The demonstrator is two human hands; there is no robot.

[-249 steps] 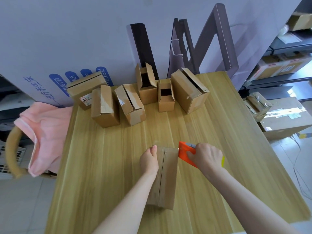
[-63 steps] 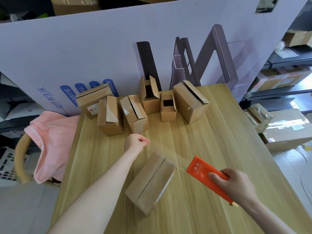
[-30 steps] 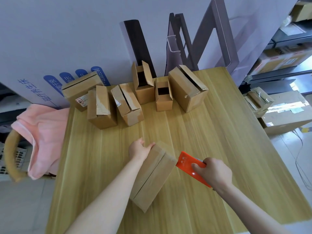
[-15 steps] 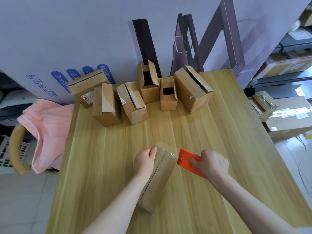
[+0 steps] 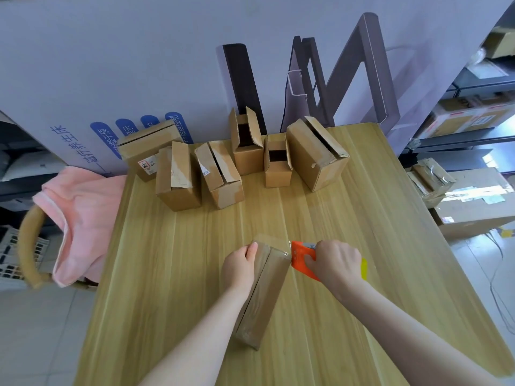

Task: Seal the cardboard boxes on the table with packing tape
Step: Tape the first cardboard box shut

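A long closed cardboard box point(image 5: 264, 291) lies on the wooden table point(image 5: 172, 260) in front of me, its top seam running away from me. My left hand point(image 5: 240, 267) holds the box's far left end, thumb on top. My right hand point(image 5: 334, 263) grips an orange tape dispenser point(image 5: 299, 256), whose front edge touches the box's far right corner. Clear tape glints at that corner.
Several small cardboard boxes point(image 5: 220, 174), some with flaps open, stand in a row at the table's back edge against a white printed board point(image 5: 139, 65). A pink cloth point(image 5: 80, 215) hangs over a chair at the left. More boxes point(image 5: 473, 207) lie on the floor at the right.
The box has been turned from a diagonal to nearly straight ahead of me. My left hand went back onto its far end. The dispenser has come against the box's far corner.
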